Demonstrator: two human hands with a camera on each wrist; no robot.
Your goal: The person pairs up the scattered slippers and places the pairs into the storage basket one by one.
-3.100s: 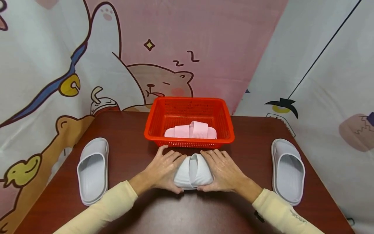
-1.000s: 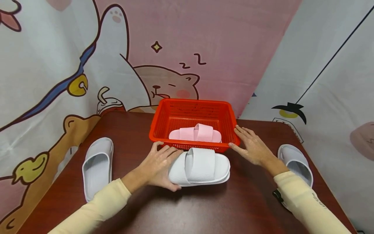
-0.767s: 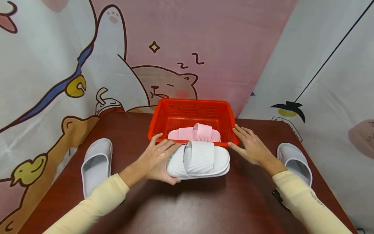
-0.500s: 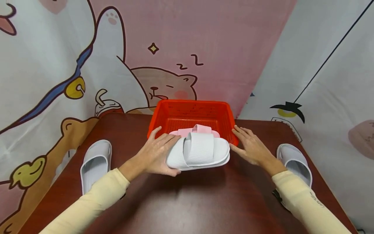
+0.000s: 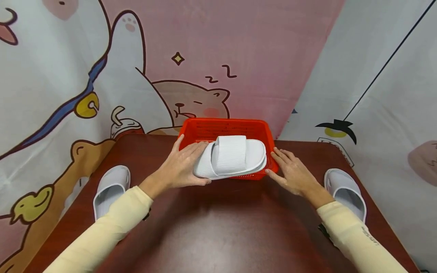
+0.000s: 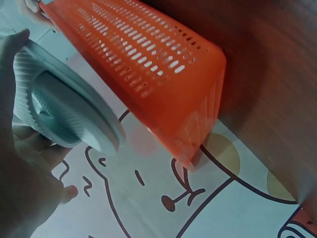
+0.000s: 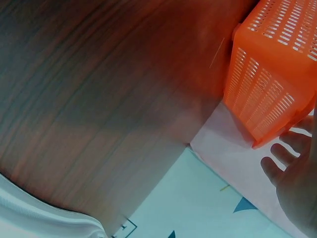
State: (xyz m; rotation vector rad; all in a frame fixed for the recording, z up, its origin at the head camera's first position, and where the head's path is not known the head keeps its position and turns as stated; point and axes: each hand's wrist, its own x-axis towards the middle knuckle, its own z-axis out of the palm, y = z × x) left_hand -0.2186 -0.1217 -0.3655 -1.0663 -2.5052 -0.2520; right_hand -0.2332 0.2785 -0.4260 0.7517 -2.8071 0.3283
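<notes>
A nested pair of white ribbed slide slippers (image 5: 232, 153) hangs tilted over the front of the red basket (image 5: 268, 142). My left hand (image 5: 181, 165) grips their left end, thumb below and fingers above; the left wrist view also shows the slippers (image 6: 74, 99) beside the perforated basket (image 6: 143, 59). At the basket's front right corner, my right hand (image 5: 293, 174) rests with fairly straight fingers against the rim. In the right wrist view those fingers (image 7: 285, 154) lie beside the basket's edge. The white pair covers most of the basket's inside.
One grey slipper (image 5: 112, 189) stands at the table's left edge, partly behind my left sleeve. Another grey slipper (image 5: 345, 191) stands near the right edge. The brown table (image 5: 211, 227) ends at a cartoon-printed curtain (image 5: 256, 57) behind the basket.
The right hand has left the white slippers for the basket's corner. My left hand has raised the pair off the table and forward over the basket, hiding the pink slippers inside.
</notes>
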